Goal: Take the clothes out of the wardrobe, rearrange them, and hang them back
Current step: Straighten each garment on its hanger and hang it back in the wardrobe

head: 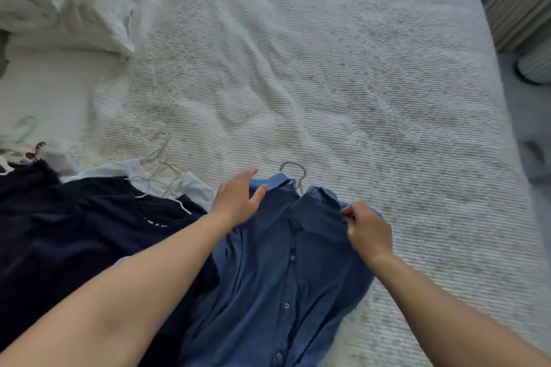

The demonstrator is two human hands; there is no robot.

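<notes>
While pinched, blue shirt (277, 271) on bed (343, 83).

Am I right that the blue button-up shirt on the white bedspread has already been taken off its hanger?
Not quite: in the head view the blue button-up shirt lies on the white bedspread, but its metal hanger is still inside the collar, hook protruding.

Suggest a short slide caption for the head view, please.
Right hand pinches the blue shirt at its shoulder while the open left hand reaches its collar, on the bed.

A home bedroom; a made bed (328, 68) with pillows (59, 0)
</notes>
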